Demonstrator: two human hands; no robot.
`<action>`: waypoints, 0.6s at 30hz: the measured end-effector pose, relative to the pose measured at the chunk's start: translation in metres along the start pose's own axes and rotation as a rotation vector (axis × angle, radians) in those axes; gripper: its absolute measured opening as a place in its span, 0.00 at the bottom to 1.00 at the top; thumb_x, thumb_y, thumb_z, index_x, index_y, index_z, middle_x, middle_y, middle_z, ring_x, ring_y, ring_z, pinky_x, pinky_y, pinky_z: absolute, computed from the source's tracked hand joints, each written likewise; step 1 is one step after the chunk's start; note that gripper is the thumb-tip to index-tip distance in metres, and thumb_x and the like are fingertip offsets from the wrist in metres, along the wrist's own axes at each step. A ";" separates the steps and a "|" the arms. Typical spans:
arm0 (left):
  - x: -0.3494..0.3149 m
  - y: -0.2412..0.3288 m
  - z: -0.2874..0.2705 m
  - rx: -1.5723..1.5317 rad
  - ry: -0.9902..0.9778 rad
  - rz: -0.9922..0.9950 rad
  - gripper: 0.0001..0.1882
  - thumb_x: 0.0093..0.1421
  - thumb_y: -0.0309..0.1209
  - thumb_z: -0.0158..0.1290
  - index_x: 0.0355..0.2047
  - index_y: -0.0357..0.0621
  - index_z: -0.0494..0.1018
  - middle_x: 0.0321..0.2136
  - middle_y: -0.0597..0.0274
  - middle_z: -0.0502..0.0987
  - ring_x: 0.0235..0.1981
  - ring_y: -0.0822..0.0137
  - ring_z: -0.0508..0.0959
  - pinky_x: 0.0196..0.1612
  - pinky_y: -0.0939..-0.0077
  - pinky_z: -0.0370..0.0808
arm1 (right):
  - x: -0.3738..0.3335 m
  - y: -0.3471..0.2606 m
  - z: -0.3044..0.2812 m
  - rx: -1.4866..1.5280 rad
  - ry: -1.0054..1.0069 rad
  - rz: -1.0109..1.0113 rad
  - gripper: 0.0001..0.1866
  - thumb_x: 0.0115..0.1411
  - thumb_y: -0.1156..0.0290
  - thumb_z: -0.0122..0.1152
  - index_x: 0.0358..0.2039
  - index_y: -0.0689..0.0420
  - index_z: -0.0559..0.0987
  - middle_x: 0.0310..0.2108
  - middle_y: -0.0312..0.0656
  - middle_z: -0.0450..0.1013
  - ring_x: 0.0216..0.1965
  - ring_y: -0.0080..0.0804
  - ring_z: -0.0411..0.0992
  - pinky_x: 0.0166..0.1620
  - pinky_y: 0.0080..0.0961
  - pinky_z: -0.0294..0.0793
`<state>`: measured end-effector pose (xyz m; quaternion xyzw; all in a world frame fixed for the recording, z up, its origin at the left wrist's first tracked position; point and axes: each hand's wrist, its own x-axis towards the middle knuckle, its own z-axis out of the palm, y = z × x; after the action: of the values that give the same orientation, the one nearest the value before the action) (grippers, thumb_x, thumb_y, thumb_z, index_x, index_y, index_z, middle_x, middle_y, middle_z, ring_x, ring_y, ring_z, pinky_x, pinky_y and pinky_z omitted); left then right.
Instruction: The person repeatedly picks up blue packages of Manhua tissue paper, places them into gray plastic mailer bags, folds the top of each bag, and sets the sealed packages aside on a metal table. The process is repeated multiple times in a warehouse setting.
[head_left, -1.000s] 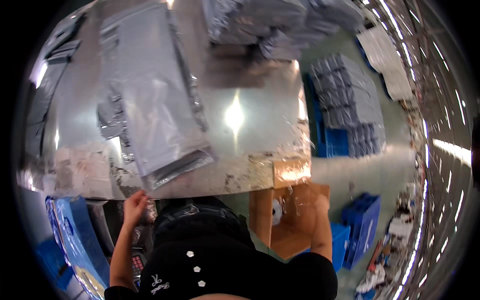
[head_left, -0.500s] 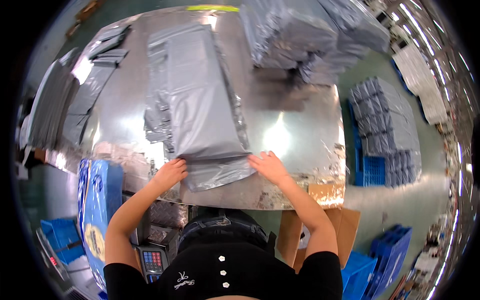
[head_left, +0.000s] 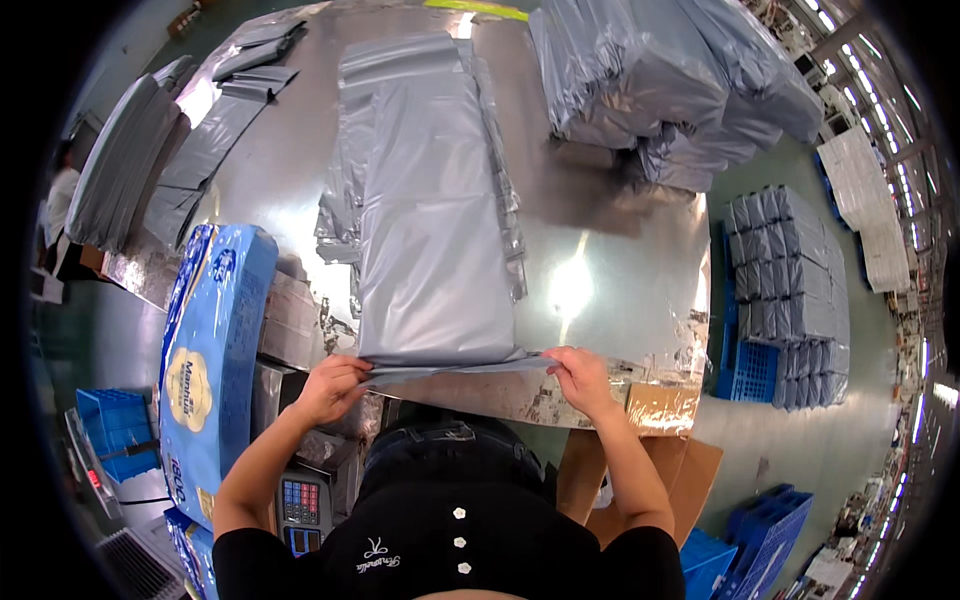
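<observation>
A long grey plastic mailing bag (head_left: 435, 230) lies on top of other grey bags on the metal table (head_left: 610, 290). Its near end reaches the table's front edge, where it is drawn into a narrow folded strip. At the left corner of that strip, my left hand (head_left: 338, 387) pinches the plastic between thumb and fingers. My right hand (head_left: 582, 380) grips the opposite corner the same way, a little farther to the right. The edges of the bags underneath stick out on both sides.
Large grey bundles (head_left: 640, 80) stand at the table's far right. Folded grey bags (head_left: 215, 140) lie at the far left beside an upright stack (head_left: 125, 165). A blue package (head_left: 215, 360) stands left of me, near a keypad scale (head_left: 303, 505). An open cardboard box (head_left: 645, 480) is at the front right.
Both hands have come nearer to me, pulling the bag's near end toward the front edge. The flap that lay spread out is now gathered into a narrow strip. The view has shifted.
</observation>
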<state>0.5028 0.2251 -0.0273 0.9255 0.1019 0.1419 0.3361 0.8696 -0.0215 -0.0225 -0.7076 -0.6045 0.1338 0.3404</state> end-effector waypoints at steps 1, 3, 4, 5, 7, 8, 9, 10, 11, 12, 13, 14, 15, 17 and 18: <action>-0.004 0.003 -0.002 -0.074 0.019 -0.021 0.04 0.52 0.26 0.55 0.25 0.38 0.73 0.30 0.54 0.77 0.41 0.55 0.76 0.43 0.63 0.71 | -0.004 0.001 0.005 0.051 0.030 0.055 0.07 0.54 0.79 0.57 0.34 0.56 0.76 0.29 0.42 0.76 0.26 0.40 0.73 0.31 0.33 0.72; -0.020 0.004 0.010 -0.265 0.102 -0.183 0.07 0.55 0.28 0.53 0.25 0.37 0.73 0.29 0.53 0.76 0.37 0.55 0.76 0.41 0.64 0.70 | -0.009 0.008 0.024 0.158 0.086 0.151 0.04 0.57 0.72 0.56 0.34 0.55 0.75 0.24 0.46 0.74 0.25 0.46 0.72 0.29 0.38 0.69; -0.027 0.003 0.018 -0.354 0.154 -0.262 0.08 0.57 0.29 0.53 0.25 0.36 0.72 0.28 0.52 0.75 0.36 0.55 0.75 0.40 0.65 0.70 | -0.005 0.009 0.033 0.158 0.081 0.210 0.04 0.59 0.71 0.54 0.35 0.55 0.74 0.24 0.47 0.73 0.25 0.48 0.71 0.29 0.39 0.69; -0.032 0.001 0.032 -0.457 0.235 -0.471 0.14 0.63 0.33 0.48 0.24 0.36 0.72 0.25 0.60 0.75 0.29 0.65 0.72 0.37 0.70 0.69 | -0.001 0.009 0.045 0.158 0.075 0.268 0.05 0.60 0.70 0.53 0.35 0.56 0.74 0.24 0.48 0.73 0.26 0.50 0.71 0.30 0.40 0.69; -0.046 -0.028 0.072 -0.689 0.332 -0.767 0.15 0.65 0.34 0.47 0.24 0.37 0.72 0.24 0.67 0.74 0.28 0.72 0.69 0.36 0.75 0.67 | 0.003 0.021 0.085 0.160 -0.024 0.419 0.07 0.63 0.68 0.50 0.36 0.58 0.72 0.26 0.52 0.72 0.28 0.51 0.72 0.31 0.39 0.69; -0.048 -0.044 0.093 -0.809 0.376 -0.905 0.16 0.65 0.34 0.46 0.25 0.37 0.72 0.23 0.71 0.73 0.27 0.76 0.67 0.35 0.77 0.67 | 0.001 0.035 0.112 0.154 -0.106 0.515 0.08 0.64 0.67 0.49 0.37 0.59 0.70 0.27 0.54 0.72 0.30 0.51 0.72 0.33 0.36 0.69; -0.046 -0.059 0.115 -0.827 0.443 -0.927 0.17 0.66 0.35 0.45 0.25 0.37 0.73 0.23 0.74 0.72 0.27 0.78 0.66 0.35 0.80 0.66 | -0.001 0.041 0.142 0.231 -0.015 0.479 0.10 0.65 0.66 0.48 0.38 0.60 0.69 0.28 0.54 0.72 0.31 0.53 0.71 0.34 0.38 0.69; -0.039 -0.072 0.130 -0.846 0.516 -0.937 0.18 0.67 0.37 0.44 0.25 0.37 0.73 0.23 0.77 0.71 0.28 0.80 0.65 0.34 0.82 0.65 | 0.002 0.044 0.165 0.305 0.079 0.431 0.12 0.66 0.64 0.47 0.39 0.60 0.68 0.29 0.55 0.72 0.33 0.54 0.71 0.35 0.40 0.68; -0.031 -0.083 0.135 -0.733 0.566 -0.918 0.17 0.68 0.38 0.42 0.31 0.38 0.73 0.27 0.70 0.72 0.31 0.76 0.67 0.38 0.79 0.66 | 0.009 0.046 0.171 0.454 0.037 0.609 0.15 0.67 0.61 0.46 0.42 0.61 0.68 0.34 0.56 0.71 0.38 0.53 0.71 0.40 0.39 0.68; -0.021 -0.090 0.134 -0.623 0.619 -0.886 0.18 0.69 0.40 0.40 0.37 0.38 0.73 0.32 0.64 0.74 0.35 0.72 0.69 0.42 0.75 0.67 | 0.016 0.047 0.174 0.599 0.000 0.779 0.18 0.68 0.58 0.44 0.46 0.61 0.68 0.39 0.56 0.71 0.43 0.52 0.70 0.45 0.39 0.68; -0.002 -0.096 0.137 -0.648 0.665 -0.880 0.19 0.69 0.42 0.41 0.46 0.39 0.69 0.39 0.60 0.72 0.41 0.69 0.69 0.48 0.73 0.66 | 0.006 0.067 0.204 0.554 0.165 0.711 0.22 0.66 0.56 0.47 0.49 0.63 0.66 0.42 0.56 0.70 0.46 0.49 0.69 0.49 0.38 0.66; 0.017 -0.103 0.140 -0.677 0.714 -0.867 0.23 0.68 0.44 0.42 0.54 0.39 0.66 0.47 0.57 0.71 0.47 0.66 0.69 0.53 0.71 0.64 | 0.012 0.090 0.230 0.507 0.331 0.632 0.27 0.65 0.54 0.49 0.53 0.65 0.64 0.45 0.56 0.68 0.50 0.45 0.68 0.54 0.36 0.65; 0.019 -0.094 0.130 -1.074 0.806 -0.937 0.29 0.66 0.47 0.44 0.59 0.40 0.59 0.53 0.58 0.67 0.52 0.63 0.67 0.57 0.69 0.61 | 0.034 0.058 0.216 0.378 0.204 0.639 0.31 0.63 0.54 0.52 0.57 0.67 0.62 0.50 0.55 0.66 0.54 0.42 0.64 0.57 0.35 0.61; 0.032 -0.051 0.101 -1.529 0.813 -0.914 0.39 0.62 0.49 0.50 0.66 0.42 0.50 0.59 0.57 0.62 0.58 0.60 0.64 0.61 0.66 0.58 | 0.059 -0.005 0.162 0.538 0.128 0.695 0.37 0.60 0.55 0.57 0.61 0.67 0.58 0.55 0.53 0.64 0.57 0.39 0.62 0.60 0.33 0.59; 0.044 -0.035 0.083 -1.559 0.762 -0.853 0.42 0.59 0.47 0.53 0.67 0.42 0.48 0.61 0.55 0.61 0.59 0.58 0.63 0.62 0.64 0.58 | 0.070 -0.011 0.145 0.848 0.164 0.719 0.38 0.59 0.56 0.59 0.62 0.66 0.57 0.55 0.52 0.64 0.57 0.39 0.63 0.59 0.33 0.60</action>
<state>0.5686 0.2148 -0.1026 0.2198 0.4088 0.3263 0.8235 0.7900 0.0921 -0.1060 -0.6784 -0.1901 0.4173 0.5741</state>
